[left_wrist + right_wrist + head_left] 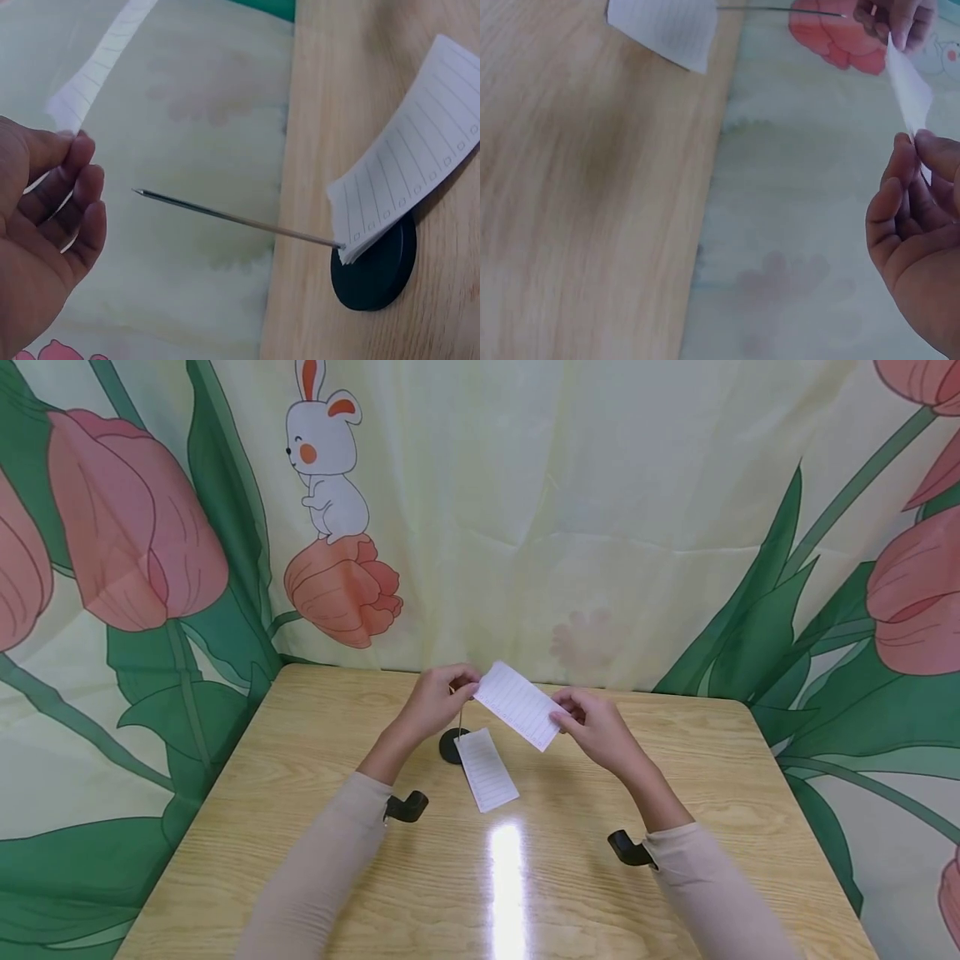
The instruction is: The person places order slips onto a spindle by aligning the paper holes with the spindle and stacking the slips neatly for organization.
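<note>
Between my two hands hangs a lined paper slip (522,706), raised above the table. My left hand (438,700) pinches its left corner between thumb and forefinger. At the opposite end my right hand (594,727) pinches it in the same way. Below stands a receipt spike with a round black base (375,274) and a thin metal rod (232,217) ending in a sharp point. Other lined slips (409,146) with small checkboxes are pierced low on the rod, lying by the base. The rod's tip is beside my left fingers, apart from them.
The wooden table (300,827) ends at a curtain (600,527) printed with tulips and a rabbit. A black wrist mount (407,807) sticks out from the left sleeve, another mount (630,849) from the right. Bright glare (507,885) lies on the front of the tabletop.
</note>
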The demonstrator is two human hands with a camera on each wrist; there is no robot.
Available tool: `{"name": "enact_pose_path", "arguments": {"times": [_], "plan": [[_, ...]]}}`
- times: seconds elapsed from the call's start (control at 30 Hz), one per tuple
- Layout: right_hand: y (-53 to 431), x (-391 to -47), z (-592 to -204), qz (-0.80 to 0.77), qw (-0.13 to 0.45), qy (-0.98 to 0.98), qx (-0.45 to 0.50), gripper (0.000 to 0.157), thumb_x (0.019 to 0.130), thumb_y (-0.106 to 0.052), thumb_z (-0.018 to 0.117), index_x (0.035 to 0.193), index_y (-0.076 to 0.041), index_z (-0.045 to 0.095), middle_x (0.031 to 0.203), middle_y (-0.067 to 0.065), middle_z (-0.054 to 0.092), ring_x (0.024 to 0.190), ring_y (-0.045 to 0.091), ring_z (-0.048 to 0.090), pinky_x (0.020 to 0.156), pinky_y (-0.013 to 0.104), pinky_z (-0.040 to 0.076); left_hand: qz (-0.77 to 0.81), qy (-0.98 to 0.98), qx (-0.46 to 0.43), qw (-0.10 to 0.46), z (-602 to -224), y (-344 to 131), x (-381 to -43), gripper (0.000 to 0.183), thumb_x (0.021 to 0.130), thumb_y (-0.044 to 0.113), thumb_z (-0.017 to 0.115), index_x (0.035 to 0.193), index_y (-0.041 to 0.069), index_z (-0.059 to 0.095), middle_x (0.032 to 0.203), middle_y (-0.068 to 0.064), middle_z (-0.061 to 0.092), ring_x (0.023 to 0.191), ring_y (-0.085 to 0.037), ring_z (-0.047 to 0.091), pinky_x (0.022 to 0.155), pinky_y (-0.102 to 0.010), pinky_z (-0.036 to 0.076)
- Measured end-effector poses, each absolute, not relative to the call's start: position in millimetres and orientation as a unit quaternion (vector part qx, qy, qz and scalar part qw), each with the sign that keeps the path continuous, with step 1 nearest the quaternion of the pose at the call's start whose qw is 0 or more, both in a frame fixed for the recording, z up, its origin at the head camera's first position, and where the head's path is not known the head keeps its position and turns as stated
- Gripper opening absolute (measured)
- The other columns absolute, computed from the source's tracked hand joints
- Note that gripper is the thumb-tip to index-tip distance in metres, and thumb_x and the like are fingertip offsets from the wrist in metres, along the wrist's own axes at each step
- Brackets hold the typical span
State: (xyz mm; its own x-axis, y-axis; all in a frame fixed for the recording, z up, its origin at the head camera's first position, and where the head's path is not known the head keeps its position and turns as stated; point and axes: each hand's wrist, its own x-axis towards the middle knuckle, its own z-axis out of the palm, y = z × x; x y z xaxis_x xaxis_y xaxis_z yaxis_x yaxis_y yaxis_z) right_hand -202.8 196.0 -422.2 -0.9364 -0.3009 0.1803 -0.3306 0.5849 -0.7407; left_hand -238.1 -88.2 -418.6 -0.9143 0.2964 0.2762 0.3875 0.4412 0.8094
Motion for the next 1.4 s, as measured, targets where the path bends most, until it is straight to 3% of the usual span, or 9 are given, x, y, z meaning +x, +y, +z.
{"name": "enact_pose_path", "arguments": {"times": [0.37,0.6,0.97,1.4], "plan": [[180,-195,-444,0.426,-0.008,-0.892,0.152,0.018,0.099,-0.009,0.069,0.116,-0.002,0.068,0.093,0.008,0.073,0.078,0.017,0.066,0.067,0.025,0.053,-0.461,-0.863,-0.205,0.020,-422,-98,-243,0.009,0.099,0.005,0.066,0.103,0.004,0.075,0.089,-0.007,0.071,0.078,-0.019,0.060,0.064,-0.026,0.050],[170,-191,-453,0.444,-0.016,-0.886,0.132,0.017,0.099,-0.010,0.069,0.114,-0.002,0.069,0.093,0.009,0.072,0.085,0.033,0.070,0.068,0.027,0.054,-0.440,-0.875,-0.201,0.004,-426,-104,-244,0.010,0.100,0.006,0.066,0.104,0.005,0.075,0.090,-0.006,0.070,0.080,-0.018,0.060,0.069,-0.029,0.051],[164,-186,-456,0.445,-0.016,-0.889,0.108,0.019,0.100,-0.013,0.069,0.116,-0.004,0.068,0.091,0.006,0.071,0.077,0.017,0.065,0.064,0.026,0.050,-0.451,-0.873,-0.185,-0.031,-431,-108,-248,0.012,0.101,0.009,0.065,0.109,0.005,0.074,0.095,-0.015,0.070,0.081,-0.020,0.059,0.070,-0.029,0.051],[167,-186,-459,0.454,-0.026,-0.884,0.107,0.021,0.100,-0.013,0.069,0.118,-0.003,0.068,0.091,0.007,0.070,0.079,0.021,0.066,0.064,0.026,0.050,-0.446,-0.875,-0.182,-0.047,-433,-106,-249,0.013,0.101,0.008,0.065,0.108,0.003,0.074,0.094,-0.015,0.070,0.080,-0.019,0.059,0.069,-0.027,0.051]]}}
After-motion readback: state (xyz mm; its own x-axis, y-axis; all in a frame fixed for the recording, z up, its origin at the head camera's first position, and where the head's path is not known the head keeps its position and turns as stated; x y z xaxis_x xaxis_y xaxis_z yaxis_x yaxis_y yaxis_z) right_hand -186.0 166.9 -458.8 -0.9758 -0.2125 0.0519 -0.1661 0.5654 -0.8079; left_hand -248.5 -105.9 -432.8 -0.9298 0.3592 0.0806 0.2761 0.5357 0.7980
